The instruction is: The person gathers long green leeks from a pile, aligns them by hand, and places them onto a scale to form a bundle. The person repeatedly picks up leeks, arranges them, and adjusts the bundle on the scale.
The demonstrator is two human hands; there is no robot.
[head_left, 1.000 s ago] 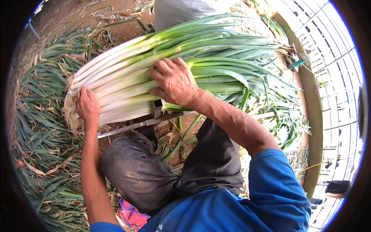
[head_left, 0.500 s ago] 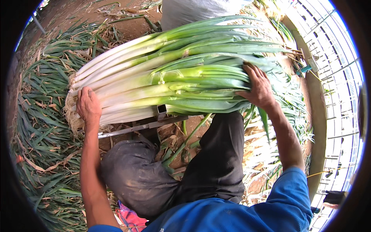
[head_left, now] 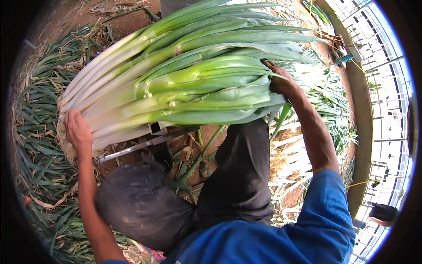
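A broad bundle of long green onions [head_left: 189, 83] lies across in front of me, white stalks and roots to the left, green leaves to the right. At the root end my left hand [head_left: 78, 127] is closed on the lower white stalks, its fingertips over their top. My right hand [head_left: 283, 81] is closed round the leaves at the other end; its fingers are partly hidden among them. Beneath the bundle shows a metal frame [head_left: 149, 143] with a square tube end and a flat bar.
Heaped green onion leaves [head_left: 44, 145] cover the ground on the left. More green onions [head_left: 294, 154] lie on the right, by a concrete curb [head_left: 362, 132] and wire mesh [head_left: 387, 114]. A pale sack [head_left: 176, 6] stands at the far edge. My knees are below the frame.
The bundle appears shifted left and a little farther up in the picture. The right hand has gone from lying spread on the leaves to gripping round them. The left hand stays at the root end.
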